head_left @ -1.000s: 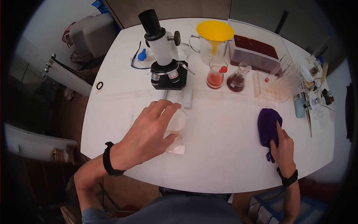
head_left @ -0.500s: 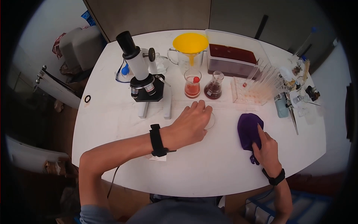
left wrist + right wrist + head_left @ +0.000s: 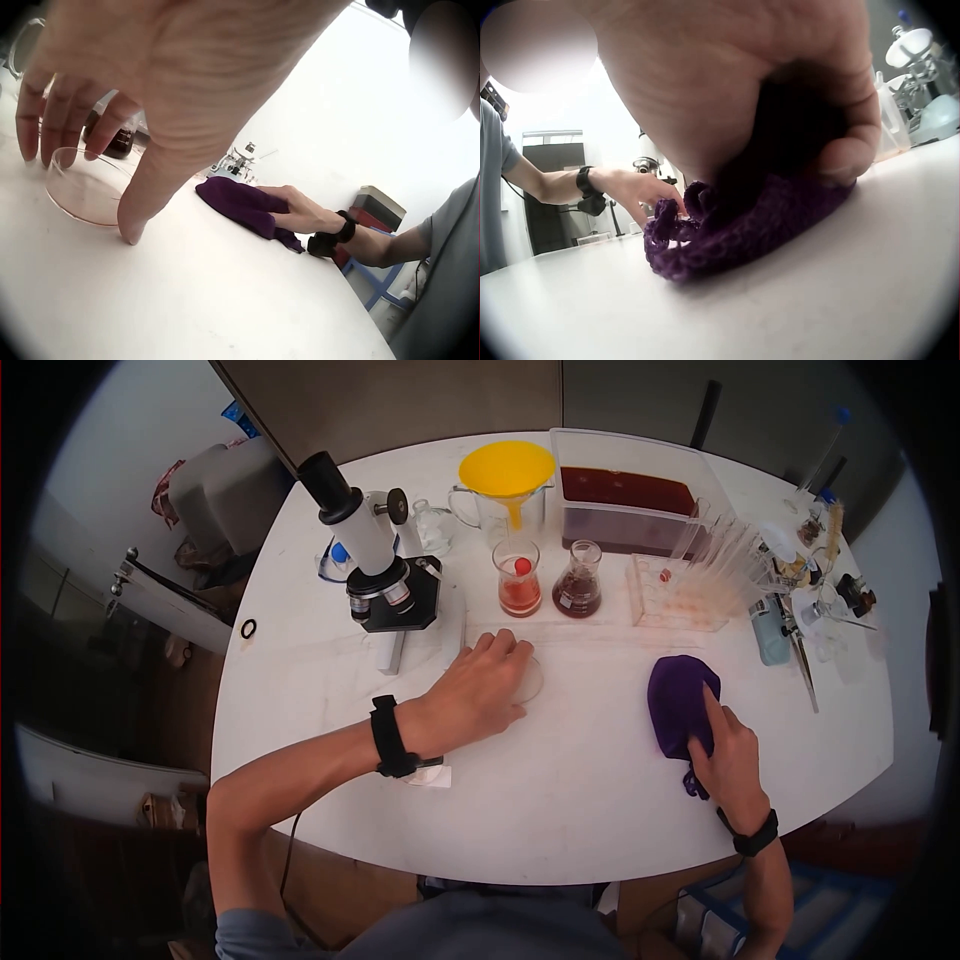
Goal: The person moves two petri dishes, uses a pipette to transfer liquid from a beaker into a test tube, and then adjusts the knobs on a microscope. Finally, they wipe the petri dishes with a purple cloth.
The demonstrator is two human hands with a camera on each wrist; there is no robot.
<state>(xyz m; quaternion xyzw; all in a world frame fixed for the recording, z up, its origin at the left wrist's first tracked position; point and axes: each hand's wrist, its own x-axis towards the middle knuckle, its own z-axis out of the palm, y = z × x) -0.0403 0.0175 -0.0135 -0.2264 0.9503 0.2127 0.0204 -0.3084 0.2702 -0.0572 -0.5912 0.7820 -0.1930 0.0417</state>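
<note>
My left hand (image 3: pixel 468 695) spans a clear, shallow glass dish (image 3: pixel 529 680) low on the white table. In the left wrist view, the thumb lies against the near side of the dish (image 3: pixel 86 191) and the fingers reach around its far side. At the right, my right hand (image 3: pixel 728 762) grips a bunched purple cloth (image 3: pixel 680 705), which rests on the tabletop. The right wrist view shows the curled fingers over the cloth (image 3: pixel 742 240), whose edge looks knotted or frilled.
Behind my left hand stands a microscope (image 3: pixel 375 560). Further back are a beaker (image 3: pixel 518 595) of red liquid, a dark-filled flask (image 3: pixel 578 590), a yellow funnel (image 3: pixel 506 468) and a tub (image 3: pixel 630 525). Test tubes (image 3: pixel 715 565) stand right of these. A pale square (image 3: pixel 432 775) lies near my left wrist.
My left hand has carried the dish right, from in front of the microscope, then back slightly left over the last half second. The right hand stays on the purple cloth. The head view has shifted.
</note>
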